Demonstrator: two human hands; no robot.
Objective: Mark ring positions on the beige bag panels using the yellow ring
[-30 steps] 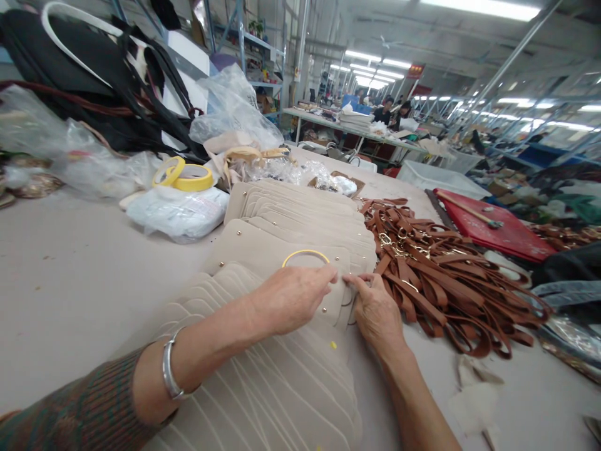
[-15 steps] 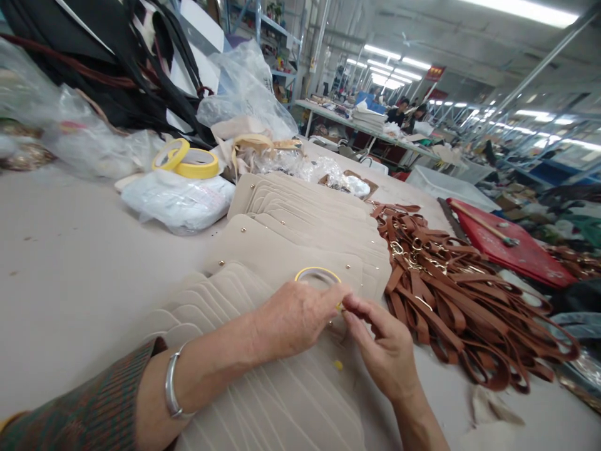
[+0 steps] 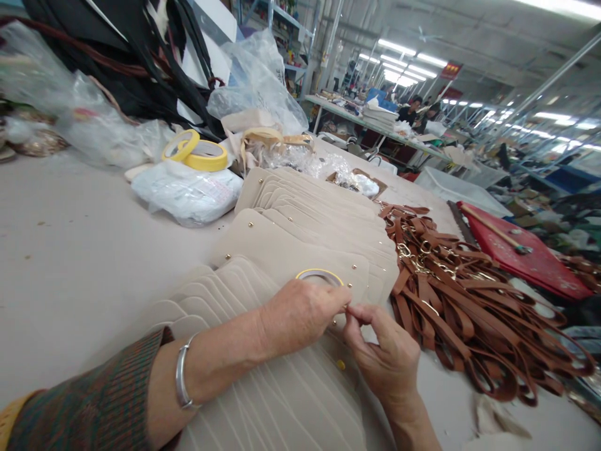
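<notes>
1. The roll of yellow tape sits at the centre of the work, its upper rim showing above the left hand, over the beige panels.
2. The left hand, at 7 o'clock from the roll, has its grip closed on it; most of the fingers are hidden. A silver bracelet circles that wrist, below it a patterned sleeve.
3. The right hand, between 4 and 5 o'clock, brings thumb and forefinger close to the left fingertips. Whether its grip pinches anything cannot be told.
4. The beige panels lie overlapped beneath the hands, fanned from 12 to 6 o'clock, with small gold studs. A small yellow piece lies on them near 5 o'clock.
5. At 3 o'clock, brown straps with gold-coloured hardware are heaped on the desk; beyond them is a red item with a stick across it.
6. At 10 o'clock, two yellow tape rolls rest on a white plastic-wrapped packet.
7. Far off at 1 o'clock, people sit beside another table.
</notes>
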